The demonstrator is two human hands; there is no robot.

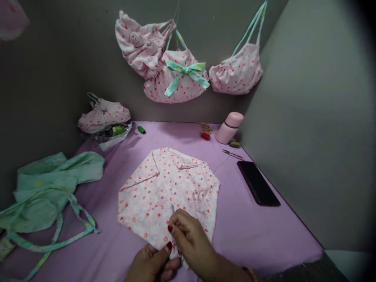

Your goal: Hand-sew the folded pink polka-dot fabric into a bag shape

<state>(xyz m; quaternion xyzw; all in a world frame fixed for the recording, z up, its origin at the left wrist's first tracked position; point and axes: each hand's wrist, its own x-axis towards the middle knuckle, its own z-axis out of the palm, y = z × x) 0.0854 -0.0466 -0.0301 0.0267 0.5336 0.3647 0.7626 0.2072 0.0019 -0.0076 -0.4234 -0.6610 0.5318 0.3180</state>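
Pink dotted cloth (167, 184) lies flat on the purple table cover (249, 231), right in front of both hands. It spreads up & away from them, w/ its near edge under the fingers. It's abt as wide as it is long, so no clear long side.

Left hand (151, 264) is curled, thumb pressed on the near edge, holding it. Right hand (190, 239) sits further onto the cloth, fingertips pinched shut on a bit of it. A thin pale thing (172, 208) pokes up from the pinch, maybe a needle, can't tell.

Off to the right are a black phone (258, 183), small snips (233, 154) & a pink flask (229, 127). Green cloth w/ straps (44, 188) is on the left. Pink dotted bags (176, 78) hang on the grey wall at the back.
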